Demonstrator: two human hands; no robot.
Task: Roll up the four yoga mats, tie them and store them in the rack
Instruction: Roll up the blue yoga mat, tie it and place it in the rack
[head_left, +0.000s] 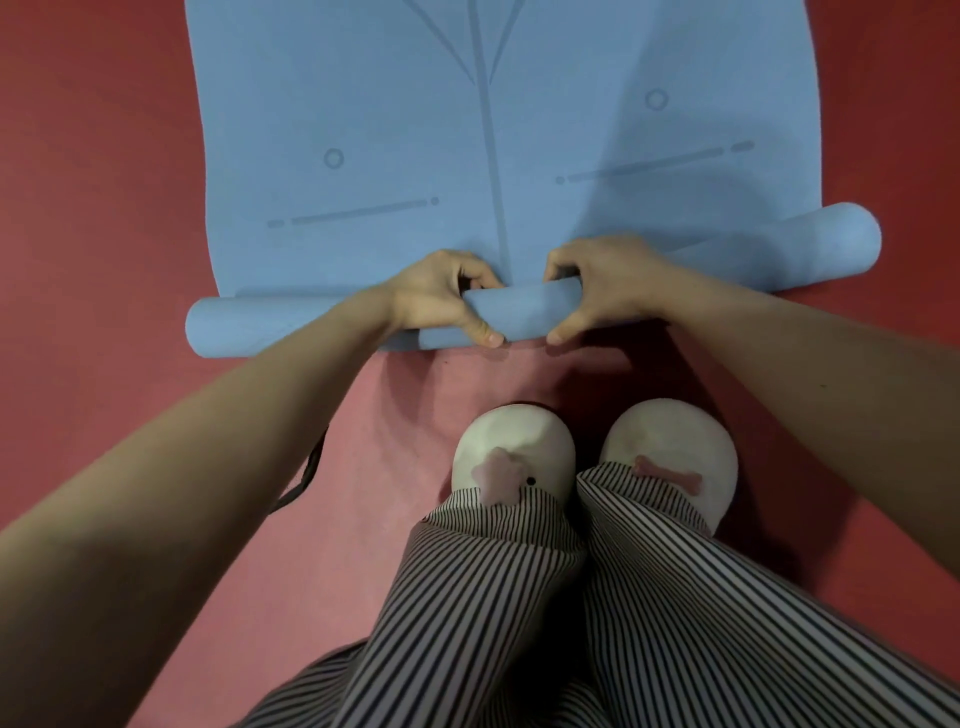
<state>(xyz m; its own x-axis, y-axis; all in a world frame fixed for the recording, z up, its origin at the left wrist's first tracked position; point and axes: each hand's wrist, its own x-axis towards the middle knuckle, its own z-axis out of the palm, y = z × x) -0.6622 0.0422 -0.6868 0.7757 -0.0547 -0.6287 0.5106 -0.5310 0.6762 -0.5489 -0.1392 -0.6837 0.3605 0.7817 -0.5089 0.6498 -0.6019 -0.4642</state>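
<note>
Red floor bears a pale blue yoga mat, part rolled; left hand and right hand grip the roll's middle. Keep it tight, ends level.

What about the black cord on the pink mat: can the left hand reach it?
Probably yes: the black cord lies free on the pink mat beside the forearm, but the left hand must first release the blue mat roll.
</note>
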